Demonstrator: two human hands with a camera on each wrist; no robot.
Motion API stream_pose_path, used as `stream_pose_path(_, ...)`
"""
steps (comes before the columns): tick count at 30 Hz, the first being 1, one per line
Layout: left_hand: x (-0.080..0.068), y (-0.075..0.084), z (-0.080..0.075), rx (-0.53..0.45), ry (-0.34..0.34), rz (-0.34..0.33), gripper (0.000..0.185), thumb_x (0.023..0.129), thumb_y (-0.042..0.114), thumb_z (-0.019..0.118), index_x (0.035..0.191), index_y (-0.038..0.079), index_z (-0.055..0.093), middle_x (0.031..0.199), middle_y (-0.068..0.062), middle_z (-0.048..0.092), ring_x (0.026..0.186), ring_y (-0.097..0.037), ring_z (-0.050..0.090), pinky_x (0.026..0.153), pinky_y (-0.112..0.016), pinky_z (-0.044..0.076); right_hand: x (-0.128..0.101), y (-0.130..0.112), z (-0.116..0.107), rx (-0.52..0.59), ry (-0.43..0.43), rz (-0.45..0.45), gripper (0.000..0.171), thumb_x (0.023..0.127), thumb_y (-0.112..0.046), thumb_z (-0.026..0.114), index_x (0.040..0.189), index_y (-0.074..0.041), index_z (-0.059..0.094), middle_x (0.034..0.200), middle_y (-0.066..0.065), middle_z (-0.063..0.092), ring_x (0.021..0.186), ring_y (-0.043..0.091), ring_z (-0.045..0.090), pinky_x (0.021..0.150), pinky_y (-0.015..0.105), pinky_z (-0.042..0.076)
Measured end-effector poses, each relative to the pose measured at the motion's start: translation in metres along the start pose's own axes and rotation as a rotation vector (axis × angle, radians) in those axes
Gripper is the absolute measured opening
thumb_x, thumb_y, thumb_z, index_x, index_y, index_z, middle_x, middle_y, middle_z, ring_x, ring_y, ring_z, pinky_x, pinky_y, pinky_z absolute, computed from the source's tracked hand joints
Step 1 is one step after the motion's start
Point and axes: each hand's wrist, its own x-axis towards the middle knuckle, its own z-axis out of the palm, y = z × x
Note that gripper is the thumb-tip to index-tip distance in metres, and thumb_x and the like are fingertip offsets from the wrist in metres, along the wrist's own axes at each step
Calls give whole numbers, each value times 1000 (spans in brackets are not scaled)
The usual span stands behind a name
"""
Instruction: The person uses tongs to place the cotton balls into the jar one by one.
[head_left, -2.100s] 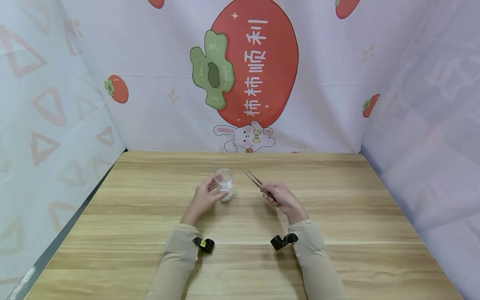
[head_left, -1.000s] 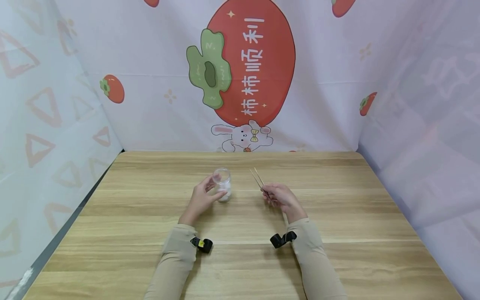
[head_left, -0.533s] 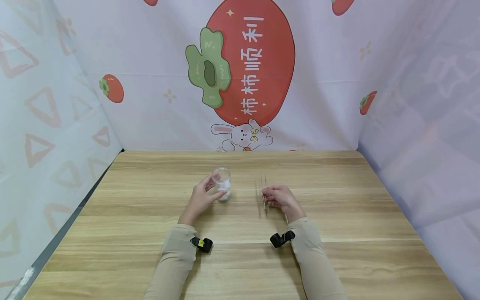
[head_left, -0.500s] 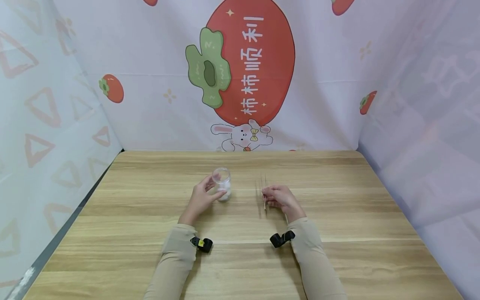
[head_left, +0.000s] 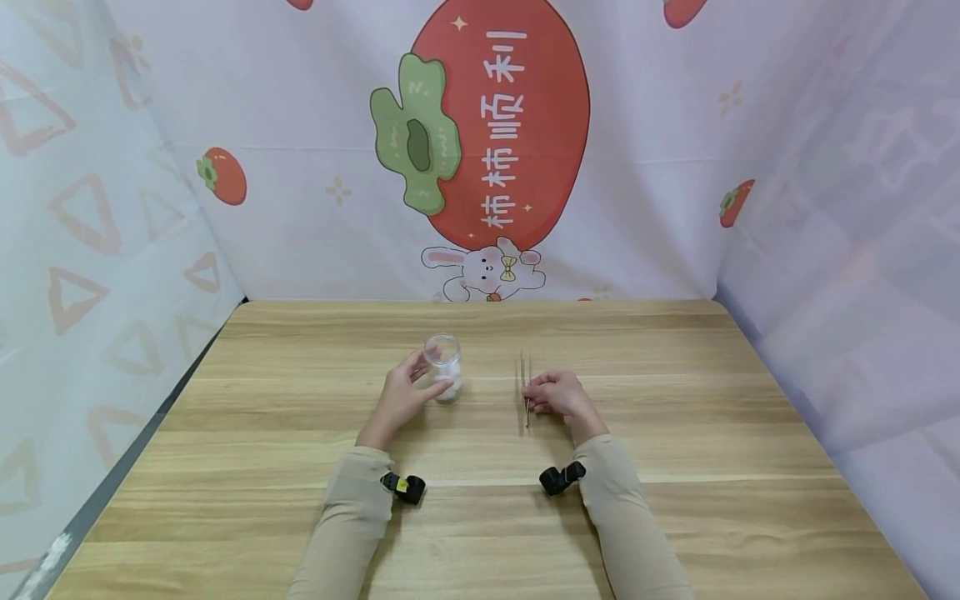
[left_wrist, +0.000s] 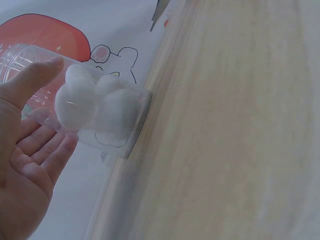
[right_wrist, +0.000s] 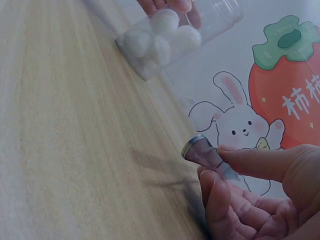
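Observation:
A clear lidless jar (head_left: pixel 445 362) stands upright on the table, with white cotton balls (left_wrist: pixel 77 105) in its lower part. My left hand (head_left: pixel 403 398) holds it from the left, thumb on the near side and fingers round the far side. To the right of the jar, my right hand (head_left: pixel 566 398) pinches a pair of metal tweezers (head_left: pixel 527 408) between thumb and fingers. The two prongs stand apart and point to the far edge, with nothing between them. In the right wrist view the joined end of the tweezers (right_wrist: pixel 201 151) sticks out past the thumb, near the tabletop.
The wooden table (head_left: pixel 480 525) ends at a white cloth backdrop (head_left: pixel 300 225) printed with a big red persimmon and a rabbit. Cloth walls flank it left and right. Each forearm wears a black wrist camera (head_left: pixel 562 478).
The tweezers have swung from pointing up and left to pointing straight at the far edge, and my right fingers have shifted into a pinch. The left hand and jar have stayed in place.

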Motion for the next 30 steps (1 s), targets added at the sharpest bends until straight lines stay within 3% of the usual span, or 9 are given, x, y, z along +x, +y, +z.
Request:
stream_pose_path(18, 0, 3, 1, 7, 4, 6, 65, 80, 15, 78, 136, 2, 48, 133, -20, 59, 127, -33, 56, 114, -39, 46, 1, 2, 5, -34, 49, -10, 9, 85, 3, 67, 88, 8, 60, 58, -4, 60, 50, 3, 56, 46, 12, 53)
stream_pose_path(30, 0, 2, 0, 8, 4, 15, 63, 80, 14, 78, 136, 2, 49, 133, -19, 60, 127, -33, 56, 114, -38, 46, -1, 3, 9, -128, 151, 11, 12, 82, -3, 73, 82, 6, 66, 54, -3, 57, 45, 3, 54, 44, 12, 52)
